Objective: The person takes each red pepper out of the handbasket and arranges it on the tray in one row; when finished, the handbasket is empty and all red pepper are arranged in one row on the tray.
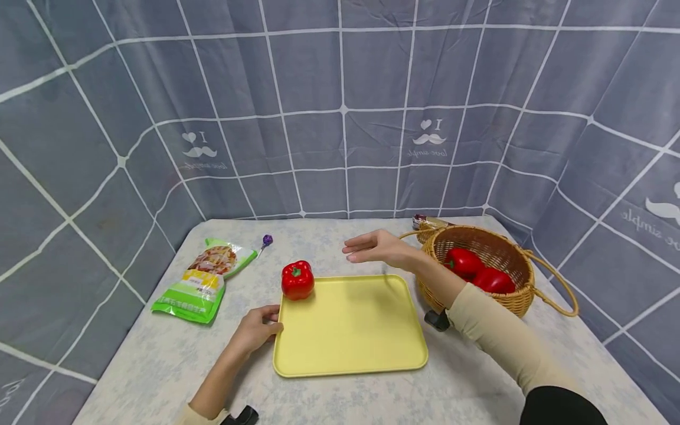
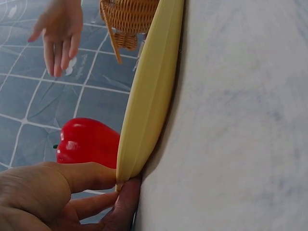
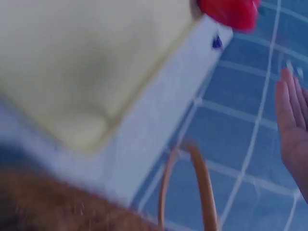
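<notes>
A pale yellow tray [image 1: 350, 330] lies on the table, its left rim pinched between the thumb and fingers of my left hand [image 1: 257, 332]. That same grip shows close up in the left wrist view, where the tray's edge [image 2: 149, 91] runs upward from the fingers. A red bell pepper [image 1: 297, 280] sits at the tray's far left corner, just beyond the left hand. My right hand [image 1: 383, 249] hovers past the tray's far edge with its fingers extended, holding nothing. In the right wrist view this hand [image 3: 294, 130] appears at the right side, and that picture is blurred.
A wicker basket [image 1: 523, 298] with red bell peppers [image 1: 491, 280] inside stands to the right, under the right forearm. Behind it lies a shiny wrapped package [image 1: 425, 222]. On the left are a green food bag [image 1: 193, 295] and a purple lollipop [image 1: 267, 240]. A grey checked curtain [image 1: 319, 141] surrounds the table.
</notes>
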Action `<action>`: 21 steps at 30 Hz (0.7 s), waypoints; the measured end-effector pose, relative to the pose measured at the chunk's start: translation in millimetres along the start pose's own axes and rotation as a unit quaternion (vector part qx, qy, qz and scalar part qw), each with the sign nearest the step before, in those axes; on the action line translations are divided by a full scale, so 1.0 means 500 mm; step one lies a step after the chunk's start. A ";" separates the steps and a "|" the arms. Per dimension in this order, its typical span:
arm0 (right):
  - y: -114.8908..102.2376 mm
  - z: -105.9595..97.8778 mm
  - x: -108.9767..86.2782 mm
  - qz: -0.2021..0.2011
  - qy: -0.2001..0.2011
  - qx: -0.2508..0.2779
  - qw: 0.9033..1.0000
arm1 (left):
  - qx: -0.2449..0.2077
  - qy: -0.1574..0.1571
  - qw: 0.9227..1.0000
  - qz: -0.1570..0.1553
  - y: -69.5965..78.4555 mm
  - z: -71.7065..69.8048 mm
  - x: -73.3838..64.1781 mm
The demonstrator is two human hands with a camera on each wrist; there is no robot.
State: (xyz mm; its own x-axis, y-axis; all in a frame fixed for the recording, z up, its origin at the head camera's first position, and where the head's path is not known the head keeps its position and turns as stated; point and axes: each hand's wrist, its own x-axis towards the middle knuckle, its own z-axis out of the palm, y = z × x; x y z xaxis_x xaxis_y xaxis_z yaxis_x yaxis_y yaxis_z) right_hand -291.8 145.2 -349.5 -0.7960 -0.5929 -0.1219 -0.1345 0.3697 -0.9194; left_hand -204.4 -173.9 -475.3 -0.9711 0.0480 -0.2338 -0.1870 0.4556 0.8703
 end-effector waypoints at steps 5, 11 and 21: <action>-0.026 -0.100 -0.060 -0.010 -0.013 -0.008 1.000 | 0.003 -0.001 1.000 0.003 0.003 0.000 0.004; -0.025 -0.207 -0.126 -0.027 -0.050 0.011 0.998 | 0.000 -0.005 1.000 0.007 0.000 -0.001 0.006; -0.009 -0.331 -0.200 0.066 -0.049 -0.127 0.988 | 0.005 -0.014 1.000 0.002 -0.003 -0.007 0.001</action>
State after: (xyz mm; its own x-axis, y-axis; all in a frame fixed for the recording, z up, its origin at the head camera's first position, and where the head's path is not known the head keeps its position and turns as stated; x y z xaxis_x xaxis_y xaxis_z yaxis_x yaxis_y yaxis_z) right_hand -309.2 321.3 -271.1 -0.7578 -0.5884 -0.2819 -0.1865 0.6094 -0.7706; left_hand -205.0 -177.6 -475.4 -0.9672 0.0743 -0.2429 -0.1820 0.4644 0.8668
